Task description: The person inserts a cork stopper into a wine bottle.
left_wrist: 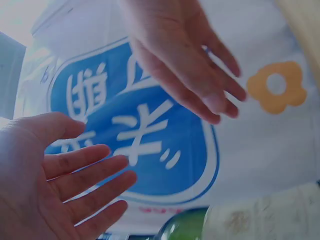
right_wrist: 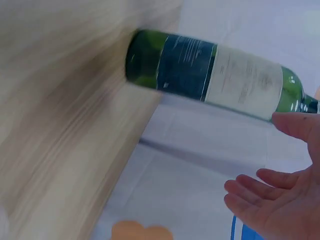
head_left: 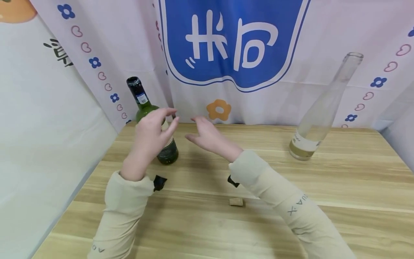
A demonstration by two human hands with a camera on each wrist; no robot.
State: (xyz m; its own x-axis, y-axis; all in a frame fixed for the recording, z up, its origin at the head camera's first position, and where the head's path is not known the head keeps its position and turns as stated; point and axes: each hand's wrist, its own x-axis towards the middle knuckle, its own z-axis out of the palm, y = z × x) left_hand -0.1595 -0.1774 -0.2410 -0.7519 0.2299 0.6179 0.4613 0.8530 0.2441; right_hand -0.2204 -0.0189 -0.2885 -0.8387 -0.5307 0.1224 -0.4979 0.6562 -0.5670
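Observation:
A green wine bottle (head_left: 168, 153) stands upright at the back left of the wooden table, its cream and dark labels plain in the right wrist view. My left hand (head_left: 152, 131) is raised in front of it and hides part of its body in the head view. Its fingers (left_wrist: 95, 182) are spread and hold nothing. To the right of the bottle my right hand (head_left: 210, 136) hovers with fingers extended, palm toward the left hand. Between the two hands there is a gap. In the right wrist view the right thumb overlaps the bottle's shoulder (right_wrist: 292, 92).
A clear glass bottle (head_left: 305, 142) with a white and gold label stands at the back right. A cork (head_left: 236, 201) lies near the middle of the table (head_left: 194, 230). Black scraps lie by the left cuff (head_left: 159, 183) and right cuff (head_left: 233, 181). A printed curtain (head_left: 258, 104) hangs behind.

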